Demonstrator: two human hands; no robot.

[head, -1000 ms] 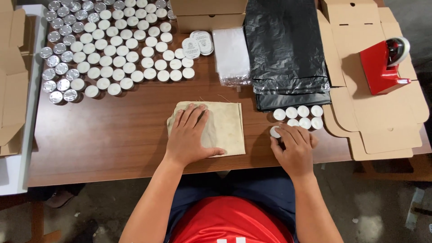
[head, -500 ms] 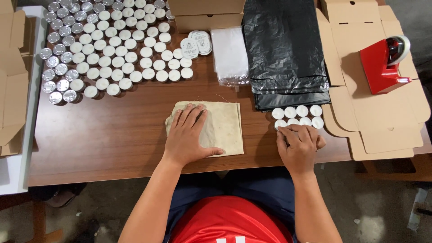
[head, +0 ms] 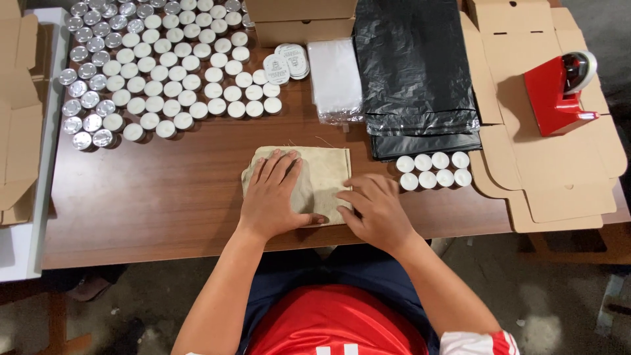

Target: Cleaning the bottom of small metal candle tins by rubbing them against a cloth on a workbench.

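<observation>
Hands (head: 273, 197) flat on cloth pouch (head: 322, 177).

Small packing workshop: wooden table (head: 164, 204) carries massed tealights (head: 164, 66), flat cartons (head: 559, 177) at the right edge, black bags (head: 414, 72), tape dispenser (head: 559, 92).

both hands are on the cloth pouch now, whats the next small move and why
Probably open the pouch's right edge with the right hand while the left hand keeps it flat. The beige cloth pouch lies flat on the wooden table, with the left palm pressing on it and the right fingers at its right edge. Eight small white candles sit grouped just right of it, within easy reach.
</observation>
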